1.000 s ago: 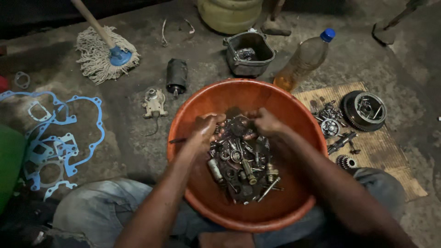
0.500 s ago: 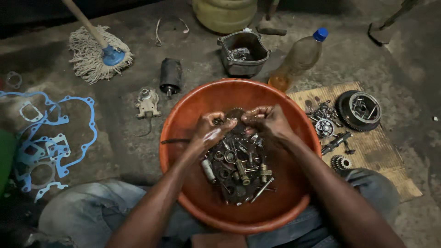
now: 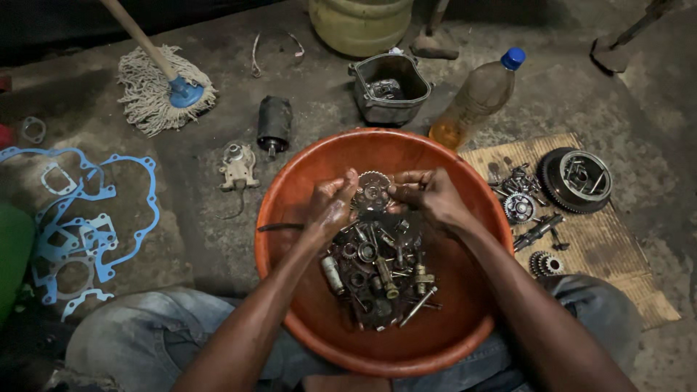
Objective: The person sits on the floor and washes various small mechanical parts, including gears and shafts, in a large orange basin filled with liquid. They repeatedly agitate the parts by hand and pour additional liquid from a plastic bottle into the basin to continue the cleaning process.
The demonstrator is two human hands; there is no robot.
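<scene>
Both hands – left hand (image 3: 330, 203), right hand (image 3: 428, 194) – pinch toothed gear (image 3: 372, 190) over orange basin (image 3: 305, 174), above oily parts pile (image 3: 377, 272). Amber bottle (image 3: 475, 98), blue cap – floor beyond basin's far rim.

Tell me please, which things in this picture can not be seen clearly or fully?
- Head view: the gear held between the left hand and right hand is partly covered by fingers.
- The bottom of the orange basin is hidden under the pile of metal parts.
- The mop handle is cut off by the top edge.
- The yellow-green container is cut off by the top edge.
</scene>
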